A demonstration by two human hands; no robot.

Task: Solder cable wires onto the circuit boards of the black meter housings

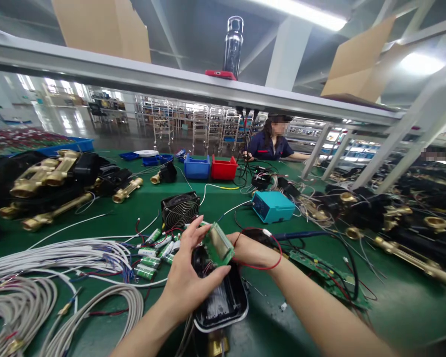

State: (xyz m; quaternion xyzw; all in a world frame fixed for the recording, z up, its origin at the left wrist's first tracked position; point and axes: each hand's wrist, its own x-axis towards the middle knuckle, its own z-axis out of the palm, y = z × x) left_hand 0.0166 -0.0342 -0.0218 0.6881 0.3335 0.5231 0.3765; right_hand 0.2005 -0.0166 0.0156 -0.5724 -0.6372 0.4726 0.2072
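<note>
A green circuit board (220, 246) with a pale rectangular display part is tilted up over a black housing (226, 300). My left hand (188, 265) grips the board, thumb at its lower edge and fingers at its upper left. Close against the board's right side is my right hand (250, 250); its fingers are hidden behind the board, so their hold does not show. A red wire (280, 253) with a small white connector loops over my right wrist. The open housing lies on the green table mat, with a brass fitting (218, 344) at its near end.
Green-white batteries (146, 271) and bundled cables (96, 258) lie left. Ahead are a black fan (181, 210), a teal box (273, 207), and blue (196, 167) and red bins (224, 168). Brass-fitted assemblies (55, 173) flank both sides. A person (269, 144) sits opposite, beyond an overhead shelf (171, 82).
</note>
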